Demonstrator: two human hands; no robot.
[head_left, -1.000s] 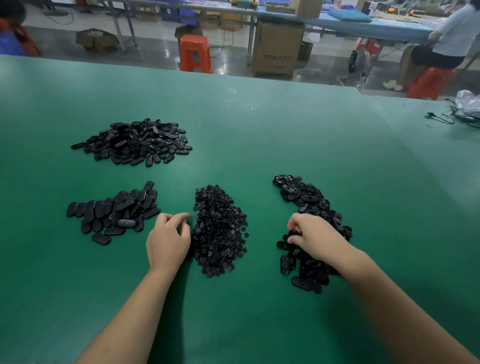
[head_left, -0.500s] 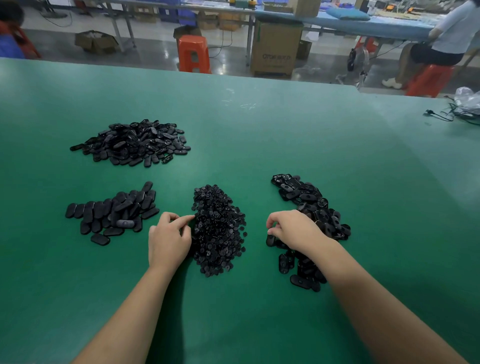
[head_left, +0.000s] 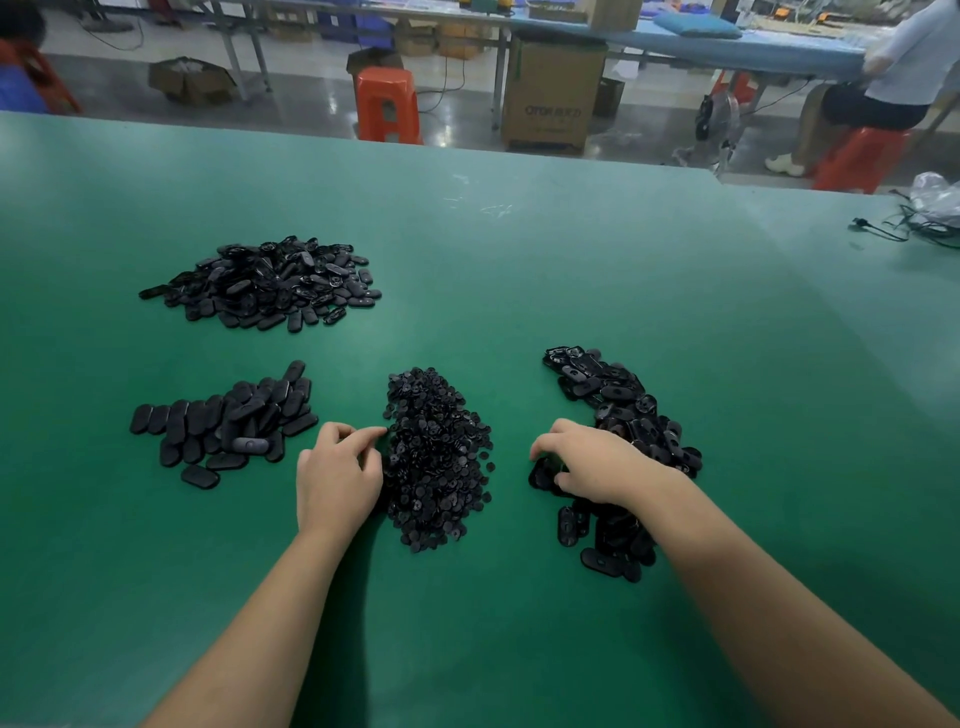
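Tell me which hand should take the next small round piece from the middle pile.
Left. The left hand touches the edge of the middle pile; the right hand is busy, curled on an oval piece at the right pile.

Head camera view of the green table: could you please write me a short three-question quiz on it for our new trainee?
1. True or false: the left hand lies left of the pile of small round parts.
2. How many separate piles of black parts lie on the green table? A two, B four, C six.
3. Short answer: what does the right hand hold at the rightmost pile?
Key: 1 true; 2 B; 3 an oval part.
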